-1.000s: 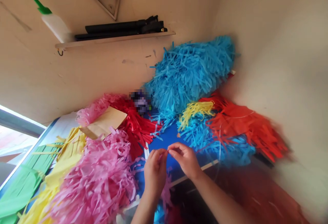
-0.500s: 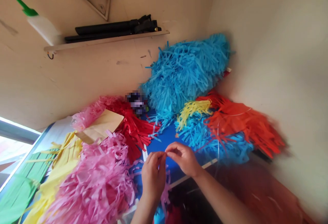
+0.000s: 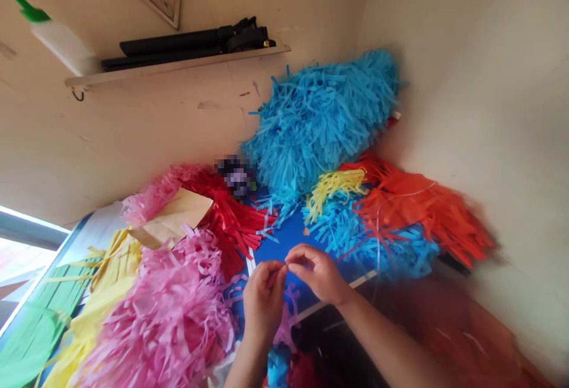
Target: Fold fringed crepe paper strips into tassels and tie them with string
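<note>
Above the blue tabletop (image 3: 278,244), my left hand (image 3: 263,294) and my right hand (image 3: 319,274) meet at their fingertips. Both are closed in a pinch. Whatever lies between the fingers is too small to make out. Left of my left hand spreads a heap of pink fringed paper (image 3: 164,311). Dark red paper fringe (image 3: 235,216) lies behind it. Past my right hand are blue paper fringe (image 3: 342,228), a yellow fringed bunch (image 3: 338,189) and orange-red fringe (image 3: 422,210) with a thin white string across it.
A large blue fringed bundle (image 3: 329,121) leans in the wall corner. Tan paper (image 3: 178,216), yellow paper (image 3: 100,305) and green paper strips (image 3: 62,293) lie at the left. A wall shelf (image 3: 186,66) carries black folded objects (image 3: 195,41) and a white bottle with a green nozzle (image 3: 62,44).
My hands stay pinched together at nearly the same spot, the left tilted slightly. The view has shifted a little, and more blue and red material shows below my wrists.
</note>
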`<state>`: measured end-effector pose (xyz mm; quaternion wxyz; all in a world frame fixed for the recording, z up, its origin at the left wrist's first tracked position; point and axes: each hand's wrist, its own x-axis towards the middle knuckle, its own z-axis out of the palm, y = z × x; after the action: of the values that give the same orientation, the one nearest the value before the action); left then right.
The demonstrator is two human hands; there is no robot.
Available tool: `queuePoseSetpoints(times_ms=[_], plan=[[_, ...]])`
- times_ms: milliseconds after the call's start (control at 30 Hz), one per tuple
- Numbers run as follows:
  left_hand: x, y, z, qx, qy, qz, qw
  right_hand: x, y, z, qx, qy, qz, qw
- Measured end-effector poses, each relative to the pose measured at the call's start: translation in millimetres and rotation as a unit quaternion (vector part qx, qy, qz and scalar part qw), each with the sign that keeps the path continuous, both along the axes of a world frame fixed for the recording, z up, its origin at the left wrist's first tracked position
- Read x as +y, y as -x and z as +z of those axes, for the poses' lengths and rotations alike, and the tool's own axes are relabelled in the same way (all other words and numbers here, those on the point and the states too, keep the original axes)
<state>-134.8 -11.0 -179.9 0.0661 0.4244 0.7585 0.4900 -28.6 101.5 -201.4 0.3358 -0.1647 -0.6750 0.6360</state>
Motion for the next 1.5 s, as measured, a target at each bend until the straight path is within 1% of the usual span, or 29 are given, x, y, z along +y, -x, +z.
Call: queuePoseSetpoints(times_ms=[67, 133, 267, 433, 600, 733, 800, 833, 900, 967, 1000, 1033, 1133, 1233, 1300, 1367, 1400, 1433, 1500], plan=[[-0.2, -0.1, -0.3, -0.006, -0.001, -0.021, 1.000, 1.9, 0.3, 0.8, -0.013, -0.010, -0.005, 1.000], [-0.9, 1.2, 0.2, -0.009, 0.001, -0.029, 1.000, 3.1, 1.0, 1.8, -0.022, -0.008, -0.009, 1.000], [-1.3, 8.1, -1.9, 0.000, 0.008, -0.009, 1.000, 2.8, 6.5, 0.6, -0.036, -0.012, -0.002, 0.999], [0.6, 18.4, -9.2, 0.033, 0.017, -0.006, 0.999, 7.5, 17.1, -5.9, -0.057, 0.043, -0.010, 0.997], [-3.1, 22.2, -11.4, 0.102, 0.000, -0.016, 0.995, 11.3, 20.7, -4.0, -0.059, 0.039, -0.001, 0.997], [-9.3, 23.1, -9.2, 0.170, -0.021, -0.022, 0.985, 3.2, 20.6, 3.0, -0.061, 0.026, 0.001, 0.998], [-13.6, 22.7, -7.5, 0.193, -0.028, -0.027, 0.981, -3.4, 19.0, 7.1, -0.062, -0.001, -0.007, 0.998], [-16.3, 22.0, -6.4, 0.211, -0.032, -0.029, 0.977, -6.7, 17.4, 9.4, -0.062, -0.029, -0.017, 0.998], [-22.8, 19.5, -3.3, 0.265, -0.040, -0.024, 0.963, -12.8, 13.0, 14.3, -0.055, -0.115, -0.042, 0.991], [-30.7, 15.4, 1.4, 0.318, -0.047, -0.012, 0.947, -17.8, 7.2, 19.8, -0.041, -0.205, -0.065, 0.976], [-34.9, 12.7, 4.4, 0.330, -0.045, -0.009, 0.943, -20.1, 4.0, 22.8, -0.036, -0.230, -0.069, 0.970], [-39.2, 9.7, 7.7, 0.330, -0.039, -0.010, 0.943, -22.4, 0.7, 25.9, -0.034, -0.237, -0.069, 0.968], [-51.3, -1.7, 17.6, 0.293, -0.025, -0.014, 0.956, -31.1, -9.4, 36.3, -0.041, -0.219, -0.047, 0.974], [-63.4, -14.2, 24.8, 0.213, -0.046, -0.010, 0.976, -42.1, -20.3, 47.6, -0.042, -0.213, -0.018, 0.976], [-72.3, -21.7, 27.4, 0.114, -0.054, -0.007, 0.992, -48.4, -28.0, 54.0, -0.036, -0.172, 0.001, 0.984], [-81.0, -29.0, 28.5, -0.034, -0.046, 0.008, 0.998, -53.3, -34.9, 57.5, -0.012, -0.092, 0.042, 0.995], [-84.5, -32.9, 28.6, -0.119, -0.042, 0.016, 0.992, -55.4, -37.7, 57.8, 0.003, -0.057, 0.066, 0.996], [-87.0, -37.3, 28.4, -0.201, -0.044, 0.024, 0.978, -57.7, -40.0, 57.0, 0.014, -0.034, 0.086, 0.996], [-88.7, -46.9, 27.7, -0.323, -0.070, 0.042, 0.943, -63.1, -43.5, 53.0, 0.018, -0.027, 0.094, 0.995]])
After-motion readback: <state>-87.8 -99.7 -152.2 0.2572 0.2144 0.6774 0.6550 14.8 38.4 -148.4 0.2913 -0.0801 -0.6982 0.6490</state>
